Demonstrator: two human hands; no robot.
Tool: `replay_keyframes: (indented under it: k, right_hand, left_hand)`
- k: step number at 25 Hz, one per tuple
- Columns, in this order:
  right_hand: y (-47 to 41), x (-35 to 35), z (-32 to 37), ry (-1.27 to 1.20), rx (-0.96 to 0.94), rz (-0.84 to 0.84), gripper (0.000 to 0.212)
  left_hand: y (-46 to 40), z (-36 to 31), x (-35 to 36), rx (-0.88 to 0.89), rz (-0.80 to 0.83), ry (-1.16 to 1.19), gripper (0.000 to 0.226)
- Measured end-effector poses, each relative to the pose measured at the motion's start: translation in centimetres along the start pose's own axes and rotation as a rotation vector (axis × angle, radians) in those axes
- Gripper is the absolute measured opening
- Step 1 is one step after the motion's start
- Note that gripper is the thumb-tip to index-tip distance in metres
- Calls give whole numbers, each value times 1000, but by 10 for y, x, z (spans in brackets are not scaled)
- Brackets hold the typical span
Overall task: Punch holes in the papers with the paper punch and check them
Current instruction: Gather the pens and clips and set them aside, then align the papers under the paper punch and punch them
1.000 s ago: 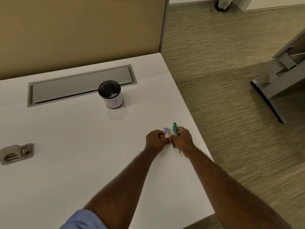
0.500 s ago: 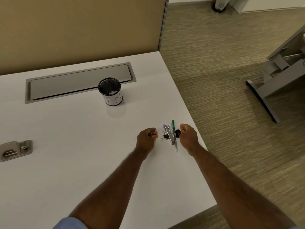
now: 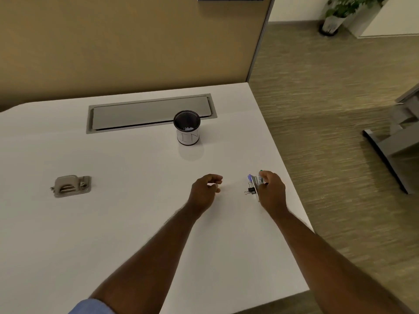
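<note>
White desk (image 3: 113, 223): your right hand (image 3: 272, 191) grips pens (image 3: 255, 181) at three o'clock by the edge (could roll off); left hand (image 3: 205, 191) loosely curled, empty.

A: Dim, warm, even light; the cup (image 3: 187, 128) drops a soft round shadow toward the camera on the desk (image 3: 113, 211).

B: Sharpness?

A: Soft throughout. The floor (image 3: 328, 132) smears at right, and the desk edges bow from the wide lens. No glare.
</note>
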State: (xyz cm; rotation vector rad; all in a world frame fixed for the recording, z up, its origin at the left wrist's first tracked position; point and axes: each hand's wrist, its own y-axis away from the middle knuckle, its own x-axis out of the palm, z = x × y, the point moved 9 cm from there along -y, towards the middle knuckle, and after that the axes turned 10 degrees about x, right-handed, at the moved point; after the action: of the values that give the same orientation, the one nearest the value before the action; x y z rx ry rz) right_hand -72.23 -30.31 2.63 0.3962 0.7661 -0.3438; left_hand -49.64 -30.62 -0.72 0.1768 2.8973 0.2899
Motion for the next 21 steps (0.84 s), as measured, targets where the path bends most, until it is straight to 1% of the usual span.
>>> replay_keyframes:
  k: [3,5,7,9,10,15,17,21]
  right_hand:
    - [35,30,25,58,-161,69,33]
    - [68,60,47,104,-254,148,35]
    - [99,86,73,147,-332,180,37]
    - [130,109,101,167,-395,193,37]
    - [146,121,115,174,-419,201,37]
    - [220,175,177,189,-533,218,35]
    - [244,195,196,182,-561,238,36]
    - [288,235,228,221,-690,315,41]
  left_hand:
    - [27,-3,-35,56,2,-89,28]
    - [50,-1,-67,152,-6,-187,24]
    - [68,5,-97,236,-14,-389,27]
    - [84,15,-133,252,-55,-571,34]
    - [93,17,-151,263,-75,-614,36]
    - [138,24,-238,352,-100,-725,40]
    - [157,33,-274,333,-122,-742,41]
    - [197,55,-337,248,-204,-769,48]
